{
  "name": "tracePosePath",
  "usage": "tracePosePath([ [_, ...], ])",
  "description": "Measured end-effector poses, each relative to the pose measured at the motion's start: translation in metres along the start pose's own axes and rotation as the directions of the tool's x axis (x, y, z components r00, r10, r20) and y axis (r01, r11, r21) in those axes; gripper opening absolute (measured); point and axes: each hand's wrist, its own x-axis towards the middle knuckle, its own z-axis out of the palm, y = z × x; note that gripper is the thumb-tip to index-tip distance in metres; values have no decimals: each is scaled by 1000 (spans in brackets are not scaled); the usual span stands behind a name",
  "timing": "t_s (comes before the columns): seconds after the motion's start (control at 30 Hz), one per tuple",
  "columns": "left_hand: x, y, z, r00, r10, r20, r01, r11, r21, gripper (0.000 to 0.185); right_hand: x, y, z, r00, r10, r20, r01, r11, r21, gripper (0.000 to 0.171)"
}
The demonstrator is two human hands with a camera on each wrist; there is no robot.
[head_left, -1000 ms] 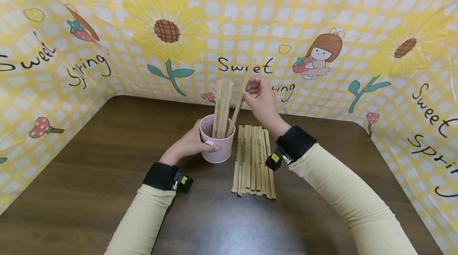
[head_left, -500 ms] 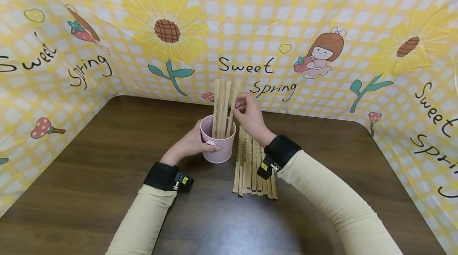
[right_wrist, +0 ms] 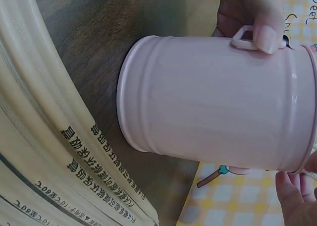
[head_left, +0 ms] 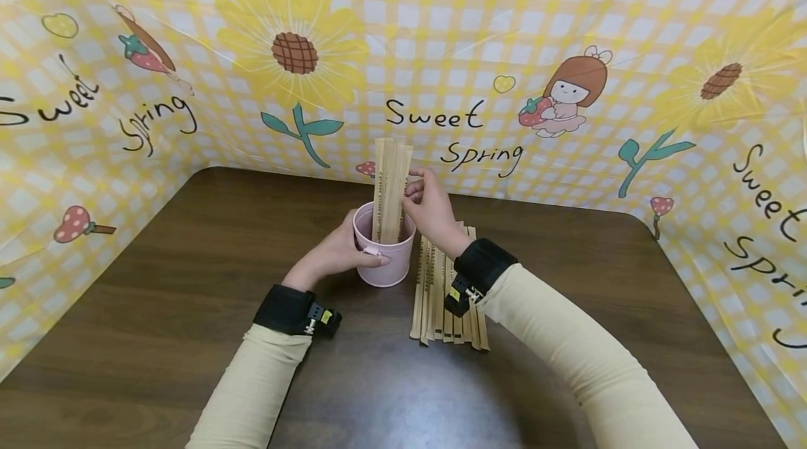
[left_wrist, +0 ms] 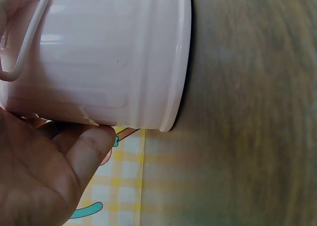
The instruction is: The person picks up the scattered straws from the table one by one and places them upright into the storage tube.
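Chopstick packets (head_left: 391, 186) stand upright in the pink cup (head_left: 382, 256) near the counter's (head_left: 189, 295) far edge; right hand (head_left: 431, 214) fingers pinch them, left hand (head_left: 340, 253) grips the cup.

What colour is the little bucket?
Pale pink bucket, seen best in the right wrist view.
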Motion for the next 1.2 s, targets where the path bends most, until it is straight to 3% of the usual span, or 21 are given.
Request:
tracePosePath([
  [0.27, 1, -4, 0, 1000, 18, -10, -18, 1000, -13, 107, -2, 5, -26, 998, 52, 25, -52, 998, -24, 52],
  [0.7, -1, -5, -2, 1000, 8, -9, -8, 1000, -12, 107, -15, 68, -76, 984, 180, -10, -180, 976, -125, 44],
  [0.83, 1, -4, -1, 1000, 20, -7, -20, 1000, -12, 107, -21, 81, -80, 958, 277, 70, -260, 947, -188, 45],
  [1.07, 3, -4, -1, 1000, 29, -6, -30, 999, -21, 107, -32, 93, -76, 873, 462, 154, -420, 874, -245, 42],
  [1.17, 4, -4, 0, 1000, 30, -4, -30, 999, -18, 107, -35, 96, -74, 867, 476, 145, -431, 865, -257, 32],
  [1.2, 4, -4, 0, 1000, 29, -4, -29, 999, -14, 107, -36, 97, -73, 871, 470, 145, -423, 866, -267, 21],
])
